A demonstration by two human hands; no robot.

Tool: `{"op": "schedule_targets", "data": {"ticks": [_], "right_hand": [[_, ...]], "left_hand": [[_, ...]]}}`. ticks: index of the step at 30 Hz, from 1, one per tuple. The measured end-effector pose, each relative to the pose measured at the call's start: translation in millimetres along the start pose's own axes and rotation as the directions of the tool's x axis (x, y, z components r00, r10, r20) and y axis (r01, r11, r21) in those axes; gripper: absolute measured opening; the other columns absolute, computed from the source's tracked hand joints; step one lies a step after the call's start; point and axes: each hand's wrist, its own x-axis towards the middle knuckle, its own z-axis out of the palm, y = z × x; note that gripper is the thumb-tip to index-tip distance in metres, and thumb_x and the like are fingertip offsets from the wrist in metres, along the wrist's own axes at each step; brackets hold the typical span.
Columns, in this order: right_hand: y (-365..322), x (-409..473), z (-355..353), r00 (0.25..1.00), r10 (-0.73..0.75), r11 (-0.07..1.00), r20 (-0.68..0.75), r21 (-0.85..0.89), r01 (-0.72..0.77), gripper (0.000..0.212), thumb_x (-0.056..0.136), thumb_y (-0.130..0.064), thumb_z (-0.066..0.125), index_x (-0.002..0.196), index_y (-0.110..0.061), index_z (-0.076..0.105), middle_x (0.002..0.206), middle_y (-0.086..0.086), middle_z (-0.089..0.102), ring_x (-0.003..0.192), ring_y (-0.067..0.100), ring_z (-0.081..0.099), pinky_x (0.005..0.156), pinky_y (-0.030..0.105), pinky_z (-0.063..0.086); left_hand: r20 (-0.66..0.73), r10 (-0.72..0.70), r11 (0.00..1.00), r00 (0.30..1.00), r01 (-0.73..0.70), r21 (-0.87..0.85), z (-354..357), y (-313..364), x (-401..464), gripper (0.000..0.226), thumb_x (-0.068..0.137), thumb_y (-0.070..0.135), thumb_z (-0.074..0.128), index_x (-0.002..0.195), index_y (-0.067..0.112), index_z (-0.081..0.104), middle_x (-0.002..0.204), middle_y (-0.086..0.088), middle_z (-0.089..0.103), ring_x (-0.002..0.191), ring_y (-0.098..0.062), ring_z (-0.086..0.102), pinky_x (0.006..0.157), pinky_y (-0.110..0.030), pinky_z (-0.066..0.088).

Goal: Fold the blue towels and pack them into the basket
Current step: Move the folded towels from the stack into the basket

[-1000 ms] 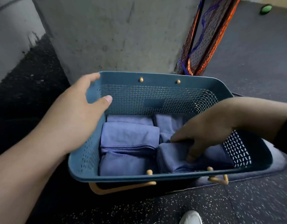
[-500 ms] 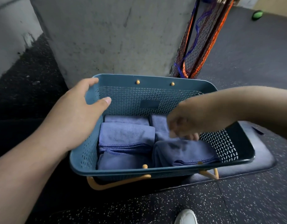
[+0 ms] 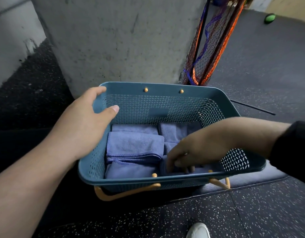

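Nearest, a white shoe tip [image 3: 198, 231] shows at the bottom edge on the dark speckled floor [image 3: 251, 212]. Just beyond it sits the teal basket [image 3: 165, 86], its perforated walls rising from a dark mat, with a tan handle [image 3: 124, 194] hanging down its near side.

Inside the basket lie the folded blue towels [image 3: 134, 145], packed side by side in 2 columns; the left column shows 3 folded pieces, one behind the other. The right hand [image 3: 196, 152] reaches in over the right rim, fingers curled down onto the near right towel [image 3: 169, 169]; whether they pinch the cloth or only press on it, I cannot tell. A dark sleeve [image 3: 292, 152] covers that arm at the right edge.

The left hand [image 3: 83, 124] grasps the far left corner of the basket, fingers over the outside of the rim and thumb against the inner wall.

Farther back stands a grey concrete pillar [image 3: 117, 40], just behind the basket. To its right leans an orange and blue net [image 3: 211, 45], and far off at the right lies a small green object [image 3: 269, 18] on the floor.
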Motion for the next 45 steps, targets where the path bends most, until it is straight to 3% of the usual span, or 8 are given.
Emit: {"op": "schedule_targets", "data": {"ticks": [4,9,13,19,28,33,39,45], "right_hand": [[5.6,-26.9,-18.4,0.997,0.057,0.974,-0.055,0.224,-0.044,0.024,0.107,-0.033,0.045,0.122,-0.033,0.063,0.109,0.000,0.073,0.104,0.019,0.071,0.091,0.046,0.058],[-14.0,-49.1,-40.0,0.922,0.080,0.973,-0.378,0.229,0.009,0.028,0.105,-0.029,0.046,0.101,-0.015,0.070,0.094,0.004,0.077,0.092,0.019,0.074,0.091,0.044,0.059],[-67.5,-60.6,-56.4,0.751,-0.016,0.998,-0.660,0.037,0.053,0.030,0.105,-0.029,0.043,0.090,-0.018,0.066,0.075,-0.003,0.076,0.074,0.015,0.072,0.083,0.039,0.058],[-189.8,-40.0,-62.9,0.407,-0.246,0.911,-0.879,-0.067,0.407,0.027,0.097,-0.008,0.051,0.094,-0.029,0.067,0.085,-0.007,0.075,0.075,0.017,0.073,0.079,0.050,0.060],[-342.4,70.1,-23.0,0.519,-0.272,0.911,-0.810,-0.043,0.411,0.013,0.094,-0.035,0.065,0.093,-0.023,0.070,0.072,-0.008,0.066,0.074,0.014,0.069,0.071,0.033,0.057],[-378.4,134.8,-19.2,0.564,-0.162,0.877,-0.809,0.143,0.458,0.046,0.093,-0.048,0.064,0.128,-0.019,0.058,0.114,-0.003,0.067,0.093,0.013,0.063,0.068,0.025,0.047],[-397.9,181.3,-44.2,0.590,-0.046,0.889,-0.806,0.236,0.392,0.087,0.090,-0.057,0.063,0.154,-0.009,0.031,0.150,0.009,0.048,0.133,0.025,0.049,0.096,0.028,0.040],[-385.0,204.1,-52.6,0.649,-0.085,0.908,-0.756,0.209,0.363,0.051,0.080,-0.042,0.081,0.118,-0.012,0.064,0.097,0.004,0.070,0.088,0.017,0.066,0.073,0.031,0.055]], "left_hand": [[-0.007,0.001,0.999,1.000,-0.001,-0.039,-0.1,-0.8,-0.8,0.055,0.095,0.045,0.061,0.147,0.035,0.046,0.143,0.012,0.056,0.129,-0.013,0.053,0.108,-0.035,0.040],[-0.060,0.005,0.987,0.998,-0.015,-0.159,-6.7,-1.3,-4.3,0.044,0.098,0.042,0.057,0.140,0.031,0.053,0.130,0.014,0.060,0.117,-0.005,0.058,0.098,-0.024,0.041],[-0.188,0.014,0.986,0.982,-0.044,-0.159,-39.2,-8.3,-15.7,0.037,0.099,0.036,0.057,0.134,0.026,0.059,0.128,0.005,0.063,0.104,-0.005,0.062,0.092,-0.021,0.042],[-0.430,0.032,0.999,0.902,-0.045,-0.020,-130.4,-63.9,-36.5,0.019,0.100,0.024,0.058,0.116,0.024,0.067,0.105,0.007,0.068,0.091,-0.008,0.062,0.081,-0.024,0.047],[-0.613,-0.129,0.975,0.779,0.213,0.065,-251.0,-161.0,-102.0,0.016,0.099,0.024,0.058,0.109,0.022,0.070,0.096,0.003,0.071,0.091,-0.015,0.065,0.075,-0.024,0.040],[-0.490,-0.179,0.914,0.853,0.328,0.239,-263.6,-192.4,-112.0,0.024,0.098,0.033,0.061,0.111,0.018,0.073,0.110,-0.006,0.072,0.103,-0.028,0.065,0.085,-0.033,0.043],[-0.277,-0.184,0.825,0.943,0.301,0.478,-253.4,-206.9,-102.6,0.029,0.087,0.057,0.066,0.104,0.035,0.073,0.103,0.008,0.069,0.112,-0.020,0.056,0.095,-0.040,0.040],[-0.183,-0.155,0.751,0.971,0.236,0.617,-241.2,-199.7,-94.6,0.024,0.090,0.052,0.064,0.107,0.034,0.069,0.098,0.009,0.063,0.117,-0.021,0.048,0.083,-0.038,0.023]]}}
